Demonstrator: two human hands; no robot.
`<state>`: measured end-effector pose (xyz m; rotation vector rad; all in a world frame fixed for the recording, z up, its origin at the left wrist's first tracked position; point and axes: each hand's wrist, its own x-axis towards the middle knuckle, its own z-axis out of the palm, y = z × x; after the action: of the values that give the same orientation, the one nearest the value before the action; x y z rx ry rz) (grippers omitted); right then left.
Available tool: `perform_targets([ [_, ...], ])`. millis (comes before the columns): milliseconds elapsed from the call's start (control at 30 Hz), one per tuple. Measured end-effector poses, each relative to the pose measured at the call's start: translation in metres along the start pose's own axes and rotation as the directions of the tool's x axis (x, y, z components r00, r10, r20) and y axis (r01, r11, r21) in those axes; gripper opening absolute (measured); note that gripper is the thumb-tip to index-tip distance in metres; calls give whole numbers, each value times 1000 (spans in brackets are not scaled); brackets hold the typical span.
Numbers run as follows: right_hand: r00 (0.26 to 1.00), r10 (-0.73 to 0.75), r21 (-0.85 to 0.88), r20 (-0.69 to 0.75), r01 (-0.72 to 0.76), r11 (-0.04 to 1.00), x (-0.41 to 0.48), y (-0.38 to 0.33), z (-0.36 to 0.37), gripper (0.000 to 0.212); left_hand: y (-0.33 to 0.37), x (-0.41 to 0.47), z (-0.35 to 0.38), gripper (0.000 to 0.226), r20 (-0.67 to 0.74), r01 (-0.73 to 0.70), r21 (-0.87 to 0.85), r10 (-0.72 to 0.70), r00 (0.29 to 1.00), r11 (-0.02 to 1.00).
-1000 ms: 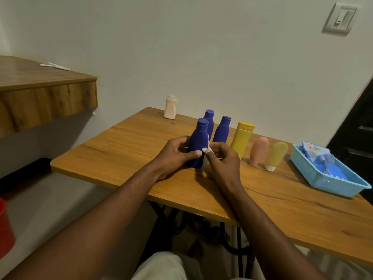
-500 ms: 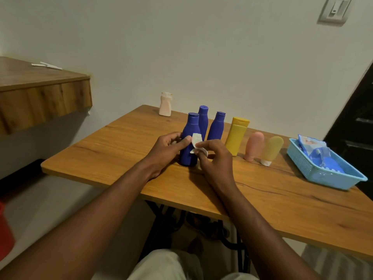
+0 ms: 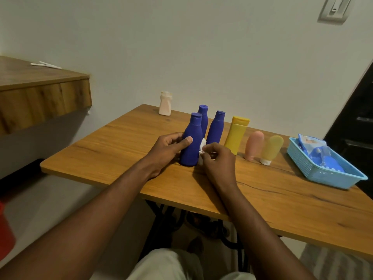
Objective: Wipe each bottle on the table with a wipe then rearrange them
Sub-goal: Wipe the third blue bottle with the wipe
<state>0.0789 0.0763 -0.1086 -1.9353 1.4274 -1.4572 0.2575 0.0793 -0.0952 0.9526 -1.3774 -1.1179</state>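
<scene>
A dark blue bottle [image 3: 191, 142] stands upright on the wooden table [image 3: 121, 142]. My left hand [image 3: 167, 150] grips its left side, thumb across the front. My right hand [image 3: 218, 160] pinches a small white wipe [image 3: 202, 145] against the bottle's right side, low down. Two more blue bottles [image 3: 216, 128] stand just behind. To the right stand a yellow bottle [image 3: 237, 135], a pink tube [image 3: 254, 145] and a pale yellow tube [image 3: 271, 149]. A small white bottle [image 3: 165, 103] stands at the back by the wall.
A light blue basket [image 3: 314, 172] with a blue wipes pack [image 3: 314, 148] sits at the table's right end. A wooden shelf [image 3: 44, 93] juts out at the left. A dark door frame stands at the far right; a red object [image 3: 6, 229] lies at the lower left.
The wipe in my right hand has slid from the bottle's upper body down toward its lower right side. My left hand keeps its hold on the bottle.
</scene>
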Motion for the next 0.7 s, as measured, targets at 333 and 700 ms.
perform_targets([
  [333, 990, -65, 205, 124, 38, 978, -4, -11, -5, 8, -2, 3, 1, 62, 61, 10, 21, -12, 998, 1000],
  [700, 942, -192, 172, 275, 148, 974, -16, -24, -7, 25, 3, -3, 1, 33, 67, -11, -22, 13, 998, 1000],
])
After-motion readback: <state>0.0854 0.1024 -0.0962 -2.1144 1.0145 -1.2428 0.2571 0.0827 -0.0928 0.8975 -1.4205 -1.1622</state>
